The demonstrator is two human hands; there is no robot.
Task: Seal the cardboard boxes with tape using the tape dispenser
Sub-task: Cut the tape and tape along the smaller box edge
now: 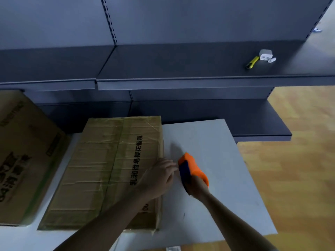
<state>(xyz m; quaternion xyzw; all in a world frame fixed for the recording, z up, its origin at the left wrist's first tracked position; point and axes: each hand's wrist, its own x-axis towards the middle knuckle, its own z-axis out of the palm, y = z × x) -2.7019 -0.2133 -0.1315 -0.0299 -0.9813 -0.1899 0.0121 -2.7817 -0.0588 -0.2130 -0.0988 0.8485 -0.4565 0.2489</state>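
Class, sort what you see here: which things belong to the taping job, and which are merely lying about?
For the job:
- tape dispenser, gripped by the right hand
- box, left hand resting on its edge
- second box
- table under both boxes

Lying about:
- yellow knife
- white plug
Both lie on the shelf.

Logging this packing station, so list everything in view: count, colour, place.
centre box: one, brown, flat on table
left box: one, brown, far left
tape dispenser: one, orange and blue, right of centre box
table: one, white, under boxes
shelving: dark grey, behind table
utility knife: one, yellow, on shelf, upper right
small white item: one, beside knife
floor: wood-toned, right
left hand: on centre box's right edge
right hand: grips tape dispenser
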